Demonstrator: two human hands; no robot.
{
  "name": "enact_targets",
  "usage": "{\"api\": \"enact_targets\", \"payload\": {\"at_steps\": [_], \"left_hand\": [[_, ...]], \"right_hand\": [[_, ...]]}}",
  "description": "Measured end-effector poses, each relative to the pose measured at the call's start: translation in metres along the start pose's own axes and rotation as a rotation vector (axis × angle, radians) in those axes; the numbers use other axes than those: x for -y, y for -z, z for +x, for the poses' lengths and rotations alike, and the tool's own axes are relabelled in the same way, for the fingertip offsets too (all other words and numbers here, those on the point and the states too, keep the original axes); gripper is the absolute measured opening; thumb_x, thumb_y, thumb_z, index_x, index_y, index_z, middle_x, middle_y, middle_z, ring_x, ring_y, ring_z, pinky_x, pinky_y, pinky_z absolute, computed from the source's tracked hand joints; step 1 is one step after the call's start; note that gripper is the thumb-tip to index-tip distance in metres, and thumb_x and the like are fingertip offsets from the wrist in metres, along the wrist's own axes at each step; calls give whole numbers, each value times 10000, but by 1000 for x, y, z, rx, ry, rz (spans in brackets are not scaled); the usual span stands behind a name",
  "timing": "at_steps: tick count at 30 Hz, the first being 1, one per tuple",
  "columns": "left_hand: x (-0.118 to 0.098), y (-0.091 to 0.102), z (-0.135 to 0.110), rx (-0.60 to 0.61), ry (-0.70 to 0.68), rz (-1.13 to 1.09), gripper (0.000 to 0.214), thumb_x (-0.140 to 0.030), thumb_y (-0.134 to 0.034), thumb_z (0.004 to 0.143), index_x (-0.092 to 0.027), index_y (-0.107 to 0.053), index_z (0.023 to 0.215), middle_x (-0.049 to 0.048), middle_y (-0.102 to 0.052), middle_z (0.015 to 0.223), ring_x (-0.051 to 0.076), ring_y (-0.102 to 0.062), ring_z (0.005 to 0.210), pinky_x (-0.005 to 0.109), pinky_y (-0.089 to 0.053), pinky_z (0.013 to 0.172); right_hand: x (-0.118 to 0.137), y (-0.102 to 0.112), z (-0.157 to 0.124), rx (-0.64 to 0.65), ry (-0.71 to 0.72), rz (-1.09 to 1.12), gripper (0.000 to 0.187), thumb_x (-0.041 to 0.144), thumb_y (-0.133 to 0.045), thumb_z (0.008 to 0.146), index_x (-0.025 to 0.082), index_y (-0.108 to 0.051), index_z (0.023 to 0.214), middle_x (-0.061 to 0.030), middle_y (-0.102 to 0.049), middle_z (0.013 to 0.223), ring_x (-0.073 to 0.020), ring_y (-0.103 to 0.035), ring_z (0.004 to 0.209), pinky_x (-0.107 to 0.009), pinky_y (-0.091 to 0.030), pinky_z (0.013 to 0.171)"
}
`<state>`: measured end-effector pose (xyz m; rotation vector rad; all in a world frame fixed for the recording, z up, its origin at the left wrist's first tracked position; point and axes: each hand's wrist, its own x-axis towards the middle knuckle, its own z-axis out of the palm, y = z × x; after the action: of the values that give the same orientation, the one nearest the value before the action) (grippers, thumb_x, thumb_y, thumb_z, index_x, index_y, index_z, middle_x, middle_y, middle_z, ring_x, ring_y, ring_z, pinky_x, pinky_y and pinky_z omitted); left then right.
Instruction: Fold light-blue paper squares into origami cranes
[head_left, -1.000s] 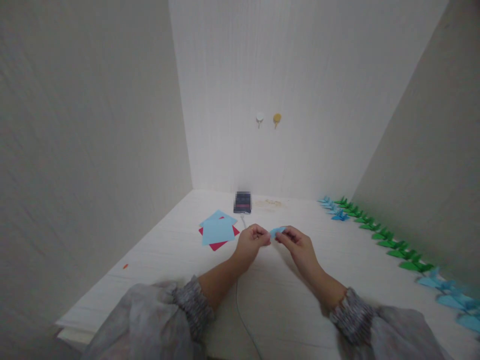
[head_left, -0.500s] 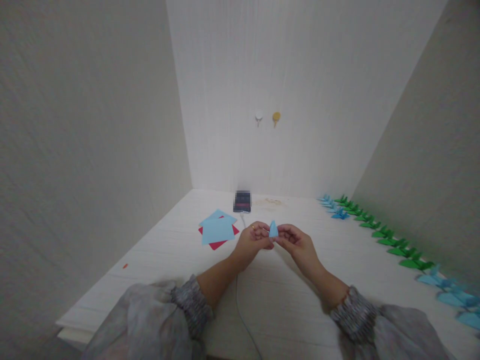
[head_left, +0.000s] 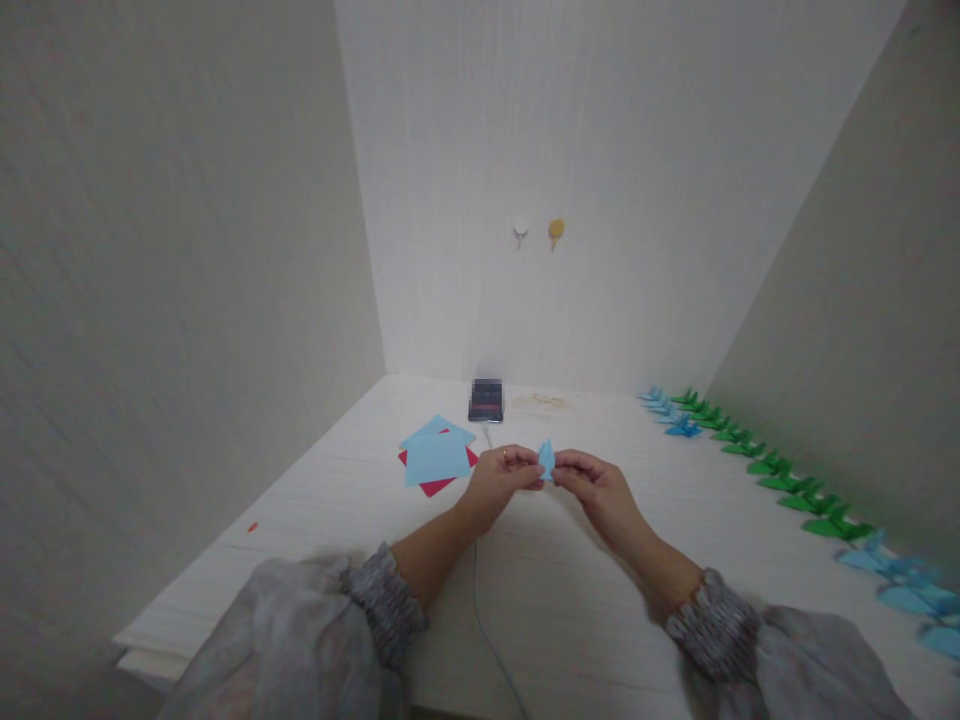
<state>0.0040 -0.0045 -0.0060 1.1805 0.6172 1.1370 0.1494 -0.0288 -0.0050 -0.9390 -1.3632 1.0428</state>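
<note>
Both hands meet above the middle of the white table and pinch a small folded piece of light blue paper, which stands point up between them. My left hand has its fingers closed on the paper's left side and wears a ring. Closed fingers of my right hand grip its right side. Grey sleeves cover both forearms.
Light blue and red paper sheets lie left of the hands. A dark phone stands behind them, its cable running toward me. Folded green and blue paper figures line the right wall. Two hooks hang on the back wall.
The blue paper, held flat a second ago, now stands upright with its point up. Both hands have drawn closer together and shifted slightly away from me.
</note>
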Motion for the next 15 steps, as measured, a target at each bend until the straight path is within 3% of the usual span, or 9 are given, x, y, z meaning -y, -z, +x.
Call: {"api": "enact_targets", "payload": {"at_steps": [7, 11, 15], "left_hand": [[2, -2, 2, 0, -65, -39, 312, -216, -655, 539, -130, -476, 780, -17, -533, 628, 76, -523, 567, 280, -458, 625], [3, -2, 3, -35, -94, -34, 364, -194, -658, 533, -139, -484, 847, -19, -533, 640, 80, -529, 590, 284, -451, 659], [4, -1, 3, -57, -65, 25, 299, -211, -665, 519, -119, -533, 772, 11, -563, 662, 93, -538, 606, 254, -437, 644]], "right_hand": [[0, -4, 1, -82, 23, 37, 294, 250, -639, 577, 184, -521, 838, -20, -582, 755, -129, -540, 688, -266, -422, 664], [2, -8, 0, -125, 25, -67, 203, 292, -609, 604, 172, -517, 739, 5, -548, 625, -114, -519, 578, -246, -411, 578], [1, -8, 0, -150, 32, -173, 196, 332, -586, 614, 173, -530, 713, 5, -547, 597, -127, -516, 577, -256, -402, 579]]}}
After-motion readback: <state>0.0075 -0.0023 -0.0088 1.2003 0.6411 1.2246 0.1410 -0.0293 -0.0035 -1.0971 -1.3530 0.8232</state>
